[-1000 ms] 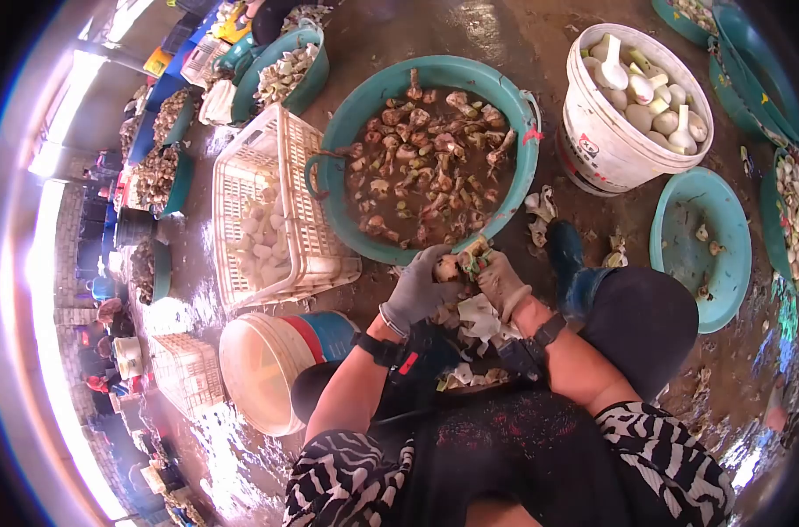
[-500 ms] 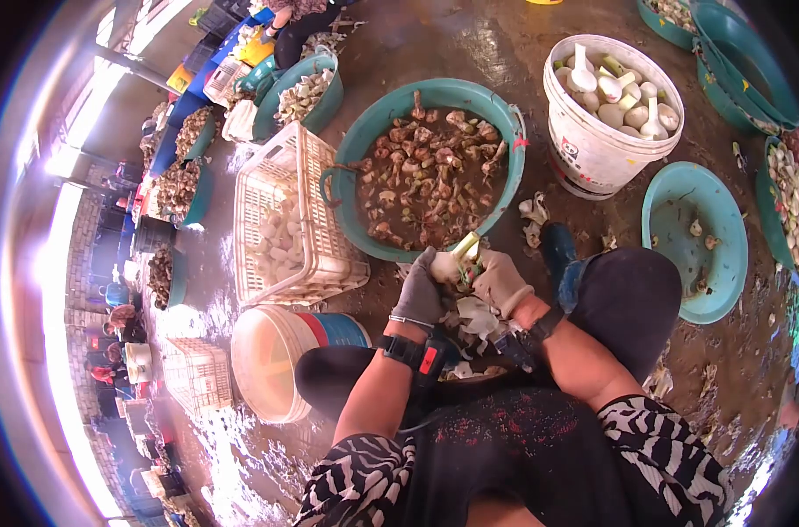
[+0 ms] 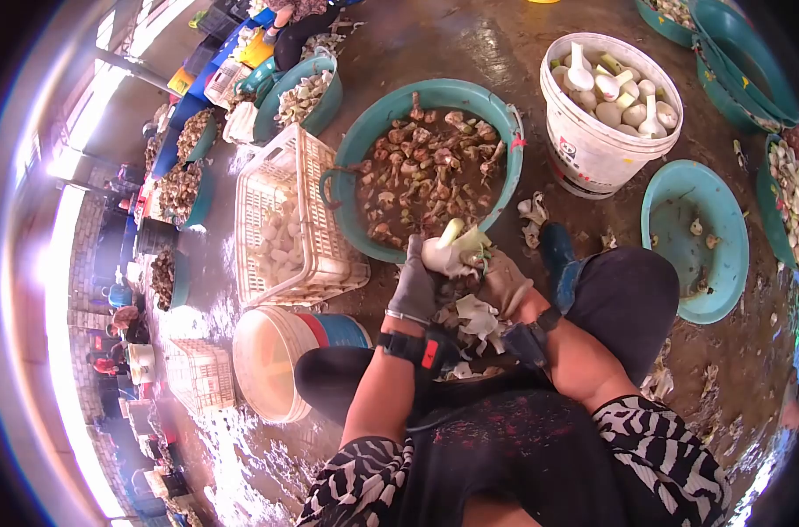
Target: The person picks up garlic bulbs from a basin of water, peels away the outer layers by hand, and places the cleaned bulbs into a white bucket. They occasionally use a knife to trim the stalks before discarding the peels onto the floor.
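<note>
My left hand [image 3: 416,285], in a grey glove, is closed on the left side of a white garlic bulb [image 3: 439,255] with a short pale green stem. My right hand [image 3: 505,283], in a pale glove, grips the loose outer skin [image 3: 471,250] on the bulb's right side. Both hands are above my lap, just in front of the near rim of a large teal tub [image 3: 342,206] that holds many brown, unpeeled bulbs [image 3: 435,167] in murky water. Peeled skins [image 3: 477,318] lie below my hands.
A white bucket [image 3: 584,158] of peeled bulbs stands at the upper right, beside a teal basin [image 3: 689,206] with a few scraps. On the left are a white crate [image 3: 316,228] of bulbs and a pale bucket [image 3: 263,364]. A person [image 3: 298,35] sits at the top.
The bulb has turned, with its stem now pointing up and left, and its skin spreads away to the right. My left fingers have straightened upward, and my right hand has shifted slightly right.
</note>
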### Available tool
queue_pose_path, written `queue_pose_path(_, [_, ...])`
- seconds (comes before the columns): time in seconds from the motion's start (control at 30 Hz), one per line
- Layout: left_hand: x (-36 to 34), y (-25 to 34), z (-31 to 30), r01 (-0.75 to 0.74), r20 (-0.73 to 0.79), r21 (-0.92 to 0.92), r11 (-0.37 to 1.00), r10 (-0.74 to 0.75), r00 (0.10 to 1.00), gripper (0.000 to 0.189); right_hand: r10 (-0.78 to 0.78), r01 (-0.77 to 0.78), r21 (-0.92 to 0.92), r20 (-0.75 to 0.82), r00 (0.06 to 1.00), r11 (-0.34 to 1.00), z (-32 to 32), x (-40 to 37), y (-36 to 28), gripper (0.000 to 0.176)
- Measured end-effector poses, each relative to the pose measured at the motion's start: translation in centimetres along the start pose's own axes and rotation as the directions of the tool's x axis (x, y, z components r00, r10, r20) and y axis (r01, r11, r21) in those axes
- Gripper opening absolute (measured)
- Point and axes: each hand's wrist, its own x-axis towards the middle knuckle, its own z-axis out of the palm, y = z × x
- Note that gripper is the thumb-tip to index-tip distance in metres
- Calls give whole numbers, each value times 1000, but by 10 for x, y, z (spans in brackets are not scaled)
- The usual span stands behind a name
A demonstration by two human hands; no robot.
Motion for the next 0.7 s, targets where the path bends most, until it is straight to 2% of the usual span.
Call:
queue_pose_path(0.03, [11,-2,-7,32,-39,-123,992,-37,999,59,148,-156,274,50,988,949,5,-2,-17,18])
queue_pose_path(0.07, [19,-6,-20,-116,-46,48,992,118,992,54,293,-300,518,99,951,801,10,-4,-34,17])
queue_pose_path(0.1, [27,-9,-32,-253,-51,221,942,271,961,50,294,-284,414,43,955,865,8,-4,-29,17])
queue_pose_path(0.13, [27,-14,-28,-440,6,340,831,466,885,45,286,-269,304,-14,958,914,4,-2,-16,16])
queue_pose_path(0.17, [27,-19,-25,-598,86,442,669,632,770,41,272,-255,190,-68,960,948,-1,2,0,16])
queue_pose_path(0.2, [37,-26,-33,-515,297,857,27,790,536,30,38,-38,-144,-4,999,989,-16,10,33,16])
queue_pose_path(0.23, [31,-24,-31,-501,141,791,351,693,707,29,-164,206,-441,133,977,873,-38,18,77,15])
queue_pose_path(0.27, [21,-19,-25,-410,21,651,639,524,851,28,-171,222,-540,143,975,812,-42,17,83,16])
queue_pose_path(0.3, [15,-17,-22,-253,-44,451,856,305,951,28,-179,235,-631,153,972,739,-46,17,87,16])
queue_pose_path(0.33, [15,-21,-23,-335,-57,296,895,367,929,25,-39,28,-573,-6,999,819,-39,13,60,17])
queue_pose_path(0.37, [5,-10,-16,-267,-66,114,957,276,959,20,119,-179,-473,-154,981,863,-31,9,41,19])
queue_pose_path(0.4, [4,-1,-25,-312,18,11,950,312,950,23,173,-279,-659,-222,960,699,-34,8,37,23])
queue_pose_path(0.43, [2,12,-34,-346,96,-96,933,354,930,26,206,-302,-709,-221,953,638,-30,7,38,21])
queue_pose_path(0.5, [-10,58,-51,-550,-50,-131,825,548,835,38,287,-344,-796,-223,932,499,-21,-3,46,18])
queue_pose_path(0.53, [-21,81,-63,-607,-43,-204,768,613,789,40,342,-318,-873,-190,920,370,-17,-3,49,23])
queue_pose_path(0.57, [-34,106,-75,-656,-40,-273,704,673,739,42,416,-245,-891,-71,906,382,-22,-3,62,29])
queue_pose_path(0.63, [-51,152,-107,-726,-49,-400,559,778,627,47,384,-173,-956,-71,921,237,1,-9,29,39])
queue_pose_path(0.67, [-24,157,-163,-753,-62,-170,635,756,652,48,396,-172,-960,-73,915,221,6,-2,22,43])
queue_pose_path(0.7, [1,150,-178,-727,-73,142,672,739,669,48,410,-172,-964,-76,909,202,8,7,17,47])
